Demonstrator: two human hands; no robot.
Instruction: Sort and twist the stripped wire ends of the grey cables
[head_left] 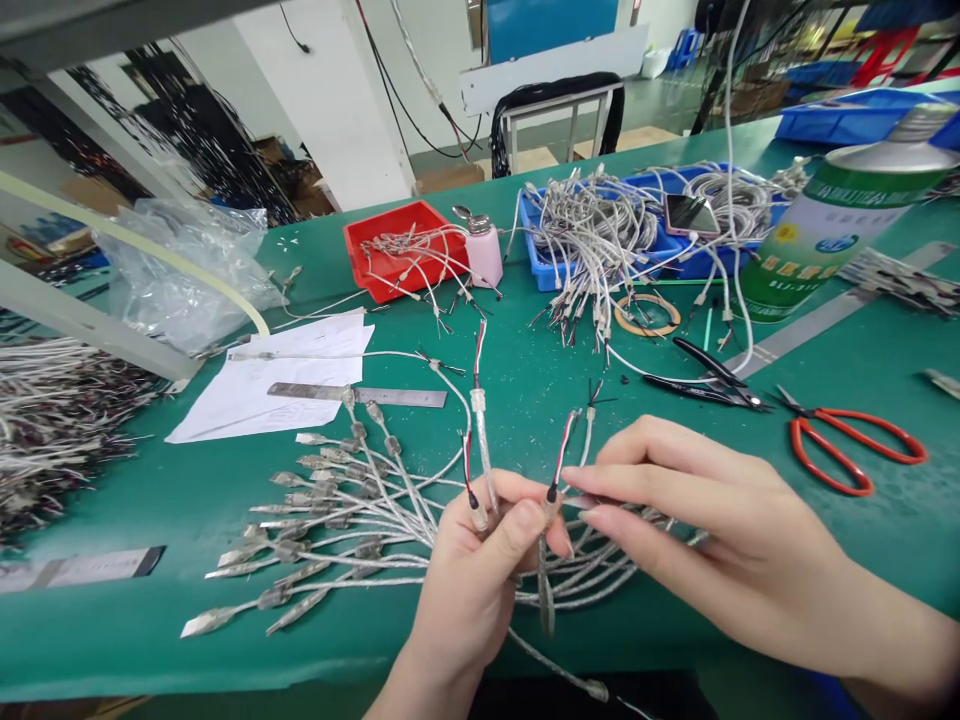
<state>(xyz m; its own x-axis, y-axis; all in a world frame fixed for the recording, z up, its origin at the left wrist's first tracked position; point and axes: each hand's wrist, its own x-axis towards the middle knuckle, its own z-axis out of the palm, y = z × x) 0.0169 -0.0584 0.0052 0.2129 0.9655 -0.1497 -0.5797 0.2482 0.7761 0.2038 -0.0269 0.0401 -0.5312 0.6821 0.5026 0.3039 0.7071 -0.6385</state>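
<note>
My left hand is closed around several clear-jacketed cables. Between its thumb and forefinger a cable end stands up, with red, white and black wires bared above a black band. Two more stripped cable ends rise from the same grip. My right hand is just to the right, its fingers stretched out and their tips close beside the upright cable end. Whether they touch it I cannot tell. Below and left of my hands a bundle of cables with flat metal plugs fans out on the green table.
Orange-handled scissors and black cutters lie at right, near a large green-and-white can. Behind are a red tray, a pink bottle and a blue bin of cables. A steel ruler lies on paper.
</note>
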